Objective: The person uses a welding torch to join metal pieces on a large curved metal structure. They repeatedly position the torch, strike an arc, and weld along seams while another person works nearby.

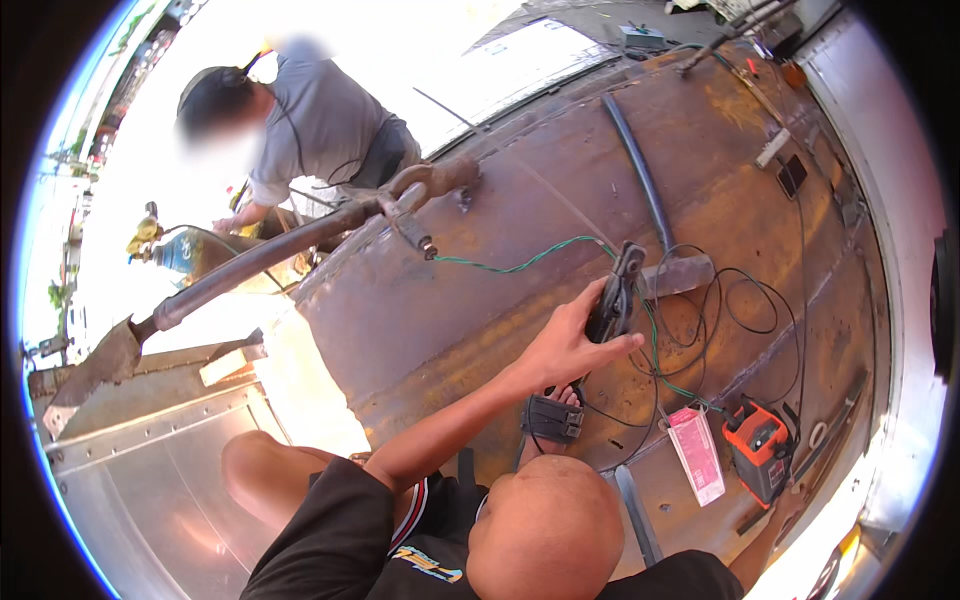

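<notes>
My left hand [565,350] is wrapped round a black welding electrode holder [618,295], its thumb stretched to the right. A thin rod [570,208] runs from the holder's jaw toward the upper left. At the lower right, my right hand [790,502] reaches the base of an orange and black welding machine [762,455]; its fingers are too small and partly hidden to read. Left of the machine lies a pink and white packet [695,455]. A sledgehammer head [677,277] with a long dark handle [640,170] rests just beyond the holder.
Rusty steel plate [400,330] spreads beneath me. Black cables [745,285] loop across its right side. A green wire [510,268] leads to a clamp [428,250] by a heavy steel bar [270,250]. A phone [791,177] lies far right. Another person [325,125] bends at upper left.
</notes>
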Demonstrator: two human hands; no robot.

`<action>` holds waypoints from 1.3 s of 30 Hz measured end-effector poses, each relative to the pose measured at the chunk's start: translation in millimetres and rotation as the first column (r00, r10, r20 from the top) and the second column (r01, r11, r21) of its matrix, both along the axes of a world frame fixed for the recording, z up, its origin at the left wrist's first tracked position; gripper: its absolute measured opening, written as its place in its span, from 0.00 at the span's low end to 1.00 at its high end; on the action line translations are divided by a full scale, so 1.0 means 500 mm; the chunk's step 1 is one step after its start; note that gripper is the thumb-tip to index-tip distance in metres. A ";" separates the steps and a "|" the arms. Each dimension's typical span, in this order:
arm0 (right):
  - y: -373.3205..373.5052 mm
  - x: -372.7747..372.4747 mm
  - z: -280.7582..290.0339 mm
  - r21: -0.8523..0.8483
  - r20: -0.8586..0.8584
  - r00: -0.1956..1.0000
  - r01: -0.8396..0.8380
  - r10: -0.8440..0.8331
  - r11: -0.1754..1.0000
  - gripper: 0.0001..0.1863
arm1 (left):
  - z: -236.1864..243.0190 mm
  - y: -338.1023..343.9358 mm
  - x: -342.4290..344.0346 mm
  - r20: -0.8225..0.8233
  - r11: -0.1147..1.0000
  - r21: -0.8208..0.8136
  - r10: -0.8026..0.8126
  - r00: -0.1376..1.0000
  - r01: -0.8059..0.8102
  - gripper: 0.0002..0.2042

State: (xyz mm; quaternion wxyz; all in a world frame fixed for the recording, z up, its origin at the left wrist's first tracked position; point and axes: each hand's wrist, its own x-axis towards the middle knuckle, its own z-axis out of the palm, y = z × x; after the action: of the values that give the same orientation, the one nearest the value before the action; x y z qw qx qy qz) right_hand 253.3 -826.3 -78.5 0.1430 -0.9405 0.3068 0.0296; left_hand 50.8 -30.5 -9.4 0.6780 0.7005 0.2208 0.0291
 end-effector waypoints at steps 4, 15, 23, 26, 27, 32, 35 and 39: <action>0.182 0.120 0.060 -0.459 0.342 0.817 -0.285 0.464 0.841 0.30 | 0.030 0.014 -0.013 0.078 0.999 -0.033 0.010 0.997 -0.007 0.47; 1.187 -0.023 0.221 0.807 0.333 0.107 -0.547 0.937 -0.224 0.47 | 0.112 0.016 -0.068 0.237 0.986 -0.153 0.098 0.967 -0.063 0.48; 1.403 -0.243 0.201 0.806 0.577 0.104 -0.231 0.810 -0.544 0.74 | 0.182 0.051 -0.145 0.470 0.773 0.414 0.271 0.840 -0.481 0.46; 1.477 -0.269 0.224 0.795 0.604 0.233 -0.101 0.762 -0.599 0.73 | 0.211 0.088 -0.167 0.497 0.775 0.405 0.258 0.828 -0.485 0.41; 1.500 -0.279 0.240 0.787 0.604 0.273 -0.056 0.749 -0.614 0.73 | 0.220 0.102 -0.178 0.487 0.733 0.475 0.241 0.839 -0.487 0.38; 1.588 -0.330 0.343 0.742 0.594 0.330 0.126 0.734 -0.658 0.72 | 0.272 0.170 -0.290 0.391 0.822 0.510 0.042 0.920 -0.254 0.42; 1.626 -0.345 0.400 0.754 0.563 0.242 0.242 0.790 -0.611 0.72 | 0.331 0.188 -0.416 0.091 0.793 0.609 -0.093 0.991 0.018 0.39; 1.687 -0.377 0.469 0.782 0.525 0.013 0.386 0.851 -0.489 0.60 | 0.433 0.161 -0.594 -0.284 0.730 0.544 -0.304 0.910 0.413 0.32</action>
State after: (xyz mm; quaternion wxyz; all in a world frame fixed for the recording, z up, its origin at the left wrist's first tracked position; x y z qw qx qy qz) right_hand 64.6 17.2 155.8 0.5127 -0.2581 -0.3903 0.7198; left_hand -246.2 49.9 207.3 0.3954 0.9055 0.1195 -0.0971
